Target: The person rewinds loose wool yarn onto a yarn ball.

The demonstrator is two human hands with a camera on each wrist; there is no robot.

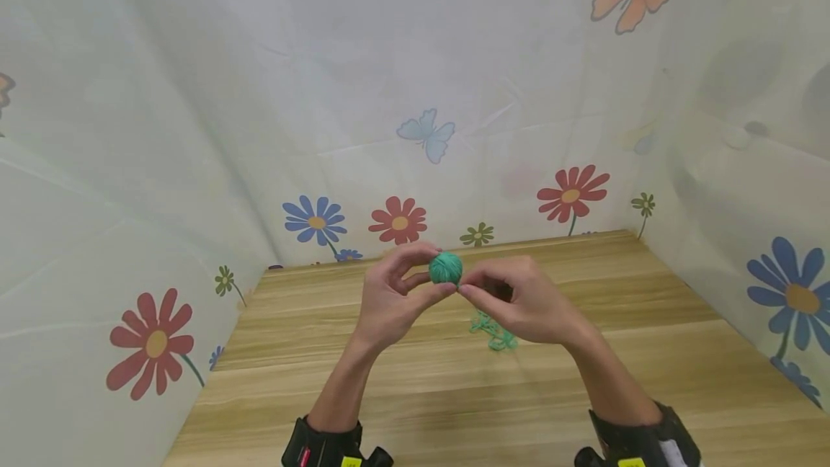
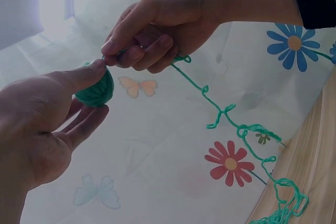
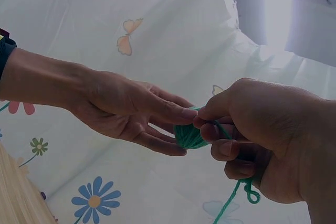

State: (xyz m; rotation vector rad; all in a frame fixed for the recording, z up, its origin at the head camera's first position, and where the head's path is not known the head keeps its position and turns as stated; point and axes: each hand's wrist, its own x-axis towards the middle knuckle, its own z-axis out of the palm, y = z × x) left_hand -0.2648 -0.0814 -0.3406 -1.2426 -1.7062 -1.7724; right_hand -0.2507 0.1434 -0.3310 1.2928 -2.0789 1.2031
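A small ball of green yarn point(image 1: 445, 268) is held up over the table by my left hand point(image 1: 393, 298), between the thumb and fingers. Right beside it, my right hand point(image 1: 528, 300) pinches the yarn strand between thumb and forefinger, its fingertips close to the ball and the left thumb. In the left wrist view, the loose strand point(image 2: 194, 81) runs out of the right hand, kinked and looped, down toward the table. The right wrist view shows the ball point(image 3: 190, 136) between the left fingers and the strand point(image 3: 231, 203) hanging below the right palm.
On the wood-grain table point(image 1: 292, 380) lies a tangled heap of loose green yarn point(image 1: 496, 331), partly behind the right hand. A pale sheet point(image 1: 350, 78) printed with flowers and butterflies encloses the back and both sides. Dark bands point(image 1: 324, 445) wrap both wrists.
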